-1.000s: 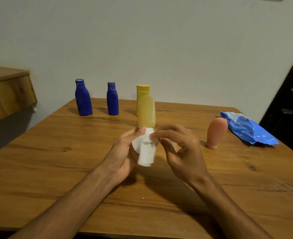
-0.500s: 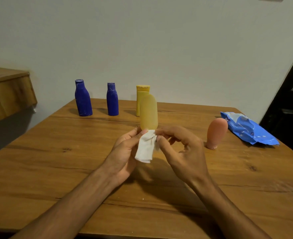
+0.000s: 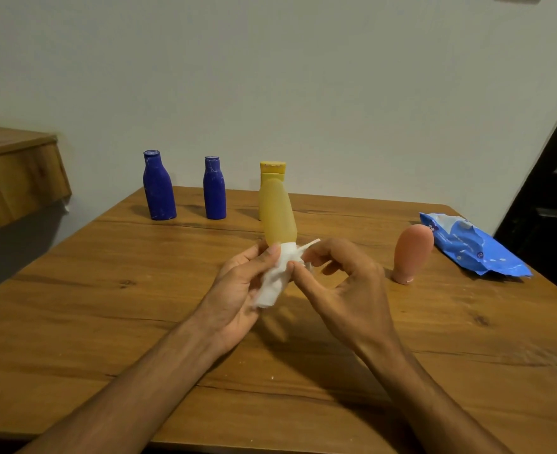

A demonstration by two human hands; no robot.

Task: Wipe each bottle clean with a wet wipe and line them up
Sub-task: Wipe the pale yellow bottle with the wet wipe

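Observation:
I hold a yellow bottle (image 3: 277, 217) upside down above the middle of the table, its lower end wrapped in a white wet wipe (image 3: 275, 280). My left hand (image 3: 237, 290) grips the wrapped end of the bottle. My right hand (image 3: 342, 283) pinches the wipe against the bottle from the right. At the back stand two blue bottles (image 3: 158, 186) (image 3: 214, 189) and another yellow bottle (image 3: 272, 168), partly hidden behind the held one. A pink bottle (image 3: 413, 252) stands cap down at the right.
A blue wet wipe packet (image 3: 470, 249) lies at the table's right back corner. A wooden shelf (image 3: 15, 172) juts out at the left. The wooden table (image 3: 106, 306) ends close to the wall, with a dark door (image 3: 552, 198) at the right.
The held bottle has tilted slightly to the left. My right fingers have shifted on the wipe, which is now bunched tighter round the bottle's lower end.

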